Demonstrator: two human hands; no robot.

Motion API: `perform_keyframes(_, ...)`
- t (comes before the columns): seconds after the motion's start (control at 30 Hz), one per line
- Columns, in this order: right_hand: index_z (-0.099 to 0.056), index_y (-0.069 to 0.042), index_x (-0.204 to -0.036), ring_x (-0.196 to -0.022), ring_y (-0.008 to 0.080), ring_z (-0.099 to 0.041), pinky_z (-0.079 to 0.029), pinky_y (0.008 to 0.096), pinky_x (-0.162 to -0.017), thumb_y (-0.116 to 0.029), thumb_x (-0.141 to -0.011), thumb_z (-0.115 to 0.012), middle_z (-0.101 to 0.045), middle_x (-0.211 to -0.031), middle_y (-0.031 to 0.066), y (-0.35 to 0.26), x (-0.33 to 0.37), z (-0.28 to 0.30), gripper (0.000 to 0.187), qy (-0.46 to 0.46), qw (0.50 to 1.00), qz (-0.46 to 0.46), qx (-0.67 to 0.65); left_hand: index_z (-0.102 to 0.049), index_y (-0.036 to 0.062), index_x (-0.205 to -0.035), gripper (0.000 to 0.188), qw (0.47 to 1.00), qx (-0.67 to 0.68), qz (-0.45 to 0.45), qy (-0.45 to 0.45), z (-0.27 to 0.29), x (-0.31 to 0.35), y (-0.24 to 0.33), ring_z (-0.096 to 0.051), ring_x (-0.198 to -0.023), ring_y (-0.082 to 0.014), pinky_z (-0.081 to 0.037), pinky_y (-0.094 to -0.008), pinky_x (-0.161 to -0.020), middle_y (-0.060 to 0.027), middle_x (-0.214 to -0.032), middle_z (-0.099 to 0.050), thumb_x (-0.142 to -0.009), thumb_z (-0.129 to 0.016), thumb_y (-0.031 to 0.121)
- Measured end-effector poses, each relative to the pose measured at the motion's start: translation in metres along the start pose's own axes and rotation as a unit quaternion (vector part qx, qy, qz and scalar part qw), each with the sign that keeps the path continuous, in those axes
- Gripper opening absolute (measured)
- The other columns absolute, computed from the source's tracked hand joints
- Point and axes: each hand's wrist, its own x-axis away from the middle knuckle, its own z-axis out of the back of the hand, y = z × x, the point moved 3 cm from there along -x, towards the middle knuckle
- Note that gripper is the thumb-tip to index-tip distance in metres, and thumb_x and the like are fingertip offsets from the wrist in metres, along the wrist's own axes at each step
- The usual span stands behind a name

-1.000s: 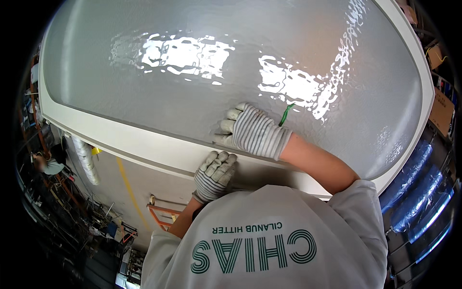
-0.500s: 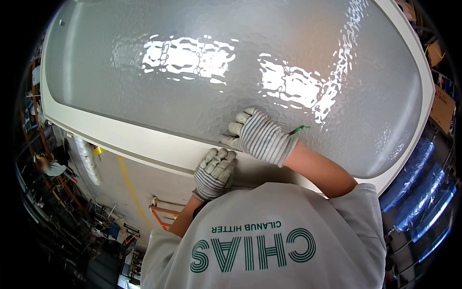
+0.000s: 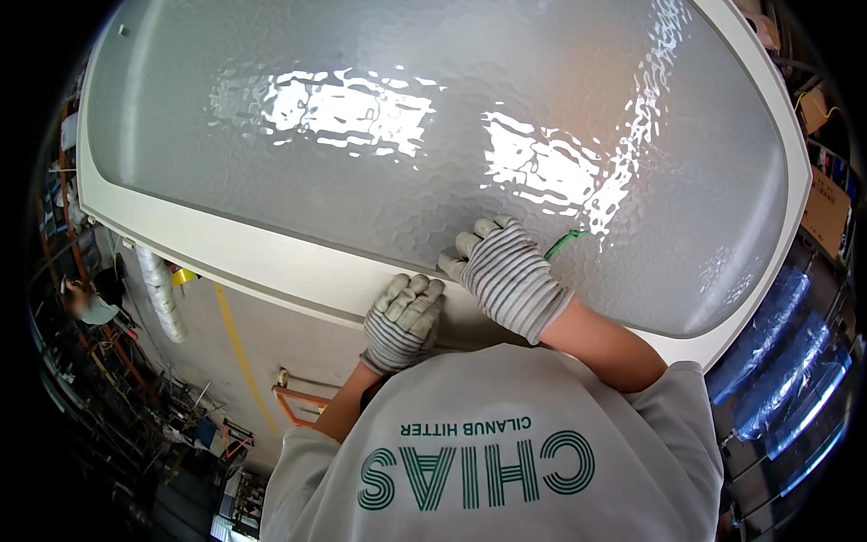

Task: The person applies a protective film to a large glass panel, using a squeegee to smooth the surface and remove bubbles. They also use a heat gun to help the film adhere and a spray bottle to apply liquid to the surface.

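Observation:
A large panel with a cream frame [image 3: 298, 262] and a grey, rippled, glossy surface [image 3: 298, 190] spreads in front of me. My left hand [image 3: 403, 321], in a striped glove with a pale palm, rests on the frame's near side, its fingers side by side and lightly bent over the cream face. To its right, my right hand [image 3: 508, 275], gloved alike, is on the rippled surface by the inner edge of the frame. Its fingers are curled in, and what they hold is hidden. A green cord [image 3: 565, 242] sticks out beside that hand.
Blue film-wrapped lengths [image 3: 768, 339] lie at the right, below cardboard boxes [image 3: 824, 212]. At the left, a silver-wrapped pipe [image 3: 161, 294], an orange metal frame [image 3: 293, 404] and a yellow floor line [image 3: 237, 339] show. Another person [image 3: 90, 305] is at the far left.
My right hand has shifted slightly right and toward me along the inner edge, and more of the green cord shows. My left hand stays in place.

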Motion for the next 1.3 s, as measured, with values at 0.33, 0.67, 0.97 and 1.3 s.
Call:
perform_keyframes(0.33,-0.063,-0.019,-0.115,-0.099,0.0225,-0.055,-0.041,0.0384,-0.093,-0.021,-0.087,-0.05,-0.061,-0.104,0.0041,0.005,0.001,-0.008,0.032,0.026,1.0,0.011,-0.006,-0.067,0.0009,-0.085,0.024,0.999,0.016,-0.003,0.033,0.0,0.0,0.002,-0.061,-0.094,-0.0288,-0.048,-0.0425,-0.082,-0.0121,-0.1,-0.065,-0.063,-0.063,0.009)
perform_keyframes(0.67,-0.063,-0.023,-0.118,-0.102,0.0197,-0.057,-0.04,0.0369,-0.093,-0.022,-0.087,-0.049,-0.063,-0.111,0.0003,0.004,-0.026,-0.018,0.034,0.187,0.978,0.094,-0.009,-0.067,0.0,-0.089,0.028,0.999,0.005,-0.025,0.036,0.004,-0.003,0.004,-0.06,-0.096,-0.0288,-0.048,-0.0433,-0.083,-0.0119,-0.104,-0.064,-0.062,-0.062,0.007)
perform_keyframes(0.97,-0.064,-0.028,-0.116,-0.095,0.0194,-0.057,-0.041,0.0361,-0.091,-0.022,-0.088,-0.048,-0.063,-0.097,0.0003,0.035,0.013,-0.019,0.033,0.111,0.99,0.086,-0.003,-0.066,-0.001,-0.086,0.026,0.999,0.024,-0.014,0.023,0.006,-0.008,0.007,-0.059,-0.093,-0.0303,-0.047,-0.043,-0.083,-0.0125,-0.101,-0.064,-0.062,-0.062,0.008)
perform_keyframes(1.3,-0.067,-0.028,-0.111,-0.082,0.0181,-0.053,-0.041,0.0364,-0.081,-0.02,-0.083,-0.05,-0.058,-0.086,-0.001,0.041,0.045,-0.043,0.034,0.209,0.974,0.088,-0.007,-0.061,0.0012,-0.105,0.037,0.985,-0.064,0.041,0.154,0.024,-0.008,0.003,-0.053,-0.11,-0.0339,-0.038,-0.0516,-0.1,-0.0163,-0.116,-0.058,-0.073,-0.059,0.019)
